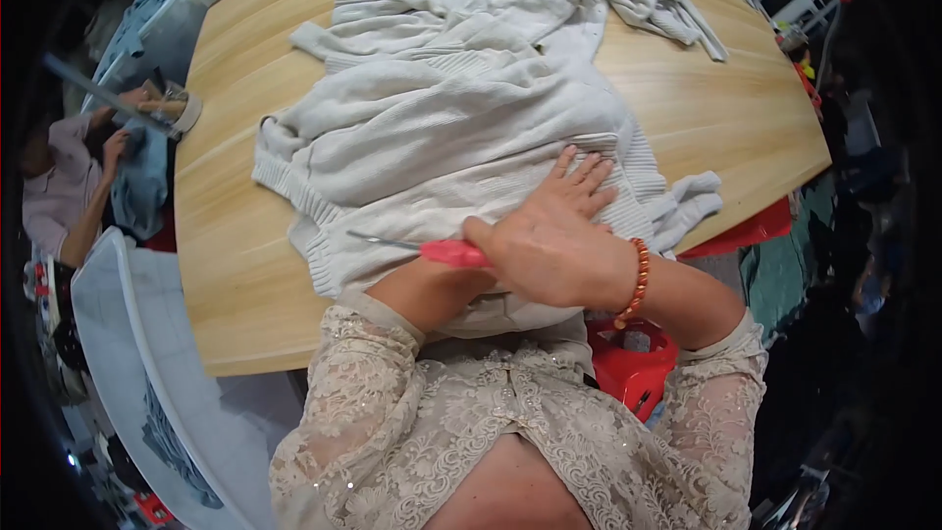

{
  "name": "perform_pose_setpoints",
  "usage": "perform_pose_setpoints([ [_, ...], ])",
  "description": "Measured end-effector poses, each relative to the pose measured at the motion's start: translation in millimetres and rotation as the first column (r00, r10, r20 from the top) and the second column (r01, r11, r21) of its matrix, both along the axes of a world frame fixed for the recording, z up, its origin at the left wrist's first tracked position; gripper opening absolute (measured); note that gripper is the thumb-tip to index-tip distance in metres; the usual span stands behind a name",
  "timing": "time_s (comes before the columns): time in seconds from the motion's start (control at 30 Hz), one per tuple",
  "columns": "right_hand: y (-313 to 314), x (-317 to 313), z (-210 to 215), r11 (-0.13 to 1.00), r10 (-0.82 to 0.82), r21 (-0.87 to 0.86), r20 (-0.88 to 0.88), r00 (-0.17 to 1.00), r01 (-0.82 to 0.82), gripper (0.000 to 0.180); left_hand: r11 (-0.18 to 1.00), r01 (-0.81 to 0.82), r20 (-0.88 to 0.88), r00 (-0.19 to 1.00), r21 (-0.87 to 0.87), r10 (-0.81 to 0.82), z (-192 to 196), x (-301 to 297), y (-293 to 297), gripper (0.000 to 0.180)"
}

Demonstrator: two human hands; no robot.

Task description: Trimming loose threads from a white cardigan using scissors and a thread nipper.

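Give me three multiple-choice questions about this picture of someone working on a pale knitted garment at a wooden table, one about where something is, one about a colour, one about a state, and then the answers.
1. Where does the right hand lie?
A. flat on the knitted garment
B. on the bare table
C. in the person's lap

2. What colour is the handle of the tool that the left hand holds?
A. blue
B. red
C. yellow

3. How is the right hand held?
A. clenched in a fist
B. pinching a thread
C. open, fingers spread

Answers:
1. A, the palm presses on the pale knit near the table's near edge.
2. B, a red handle with a thin metal tip shows by the right thumb.
3. C, the fingers lie flat and apart on the fabric.
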State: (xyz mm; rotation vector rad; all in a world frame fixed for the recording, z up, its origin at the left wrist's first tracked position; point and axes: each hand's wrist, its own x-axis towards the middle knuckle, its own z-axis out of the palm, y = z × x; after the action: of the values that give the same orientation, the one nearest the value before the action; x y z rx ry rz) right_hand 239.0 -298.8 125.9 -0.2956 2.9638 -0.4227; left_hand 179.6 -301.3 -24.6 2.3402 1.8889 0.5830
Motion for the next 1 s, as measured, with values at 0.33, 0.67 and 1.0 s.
perform_pose_setpoints([
  [0.33, 119, 169, 19, 0.741, -0.648, 0.261, 0.033, 0.761, 0.619, 0.026, 0.993, -0.119, 0.012, 0.993, 0.020, 0.119, 2, -3, -9, 0.057],
  [0.67, 16, 35, 15, 0.991, -0.123, -0.026, 0.146, 0.982, 0.128, 0.030, 0.999, -0.016, 0.012, 1.000, -0.031, 0.016, -12, -3, 2, 0.055],
  [1.0, -8, -42, 15, 0.987, -0.081, -0.135, 0.018, 0.997, 0.083, 0.018, 0.995, -0.080, 0.250, 0.966, 0.059, 0.063, -11, -17, -27, 0.059],
])
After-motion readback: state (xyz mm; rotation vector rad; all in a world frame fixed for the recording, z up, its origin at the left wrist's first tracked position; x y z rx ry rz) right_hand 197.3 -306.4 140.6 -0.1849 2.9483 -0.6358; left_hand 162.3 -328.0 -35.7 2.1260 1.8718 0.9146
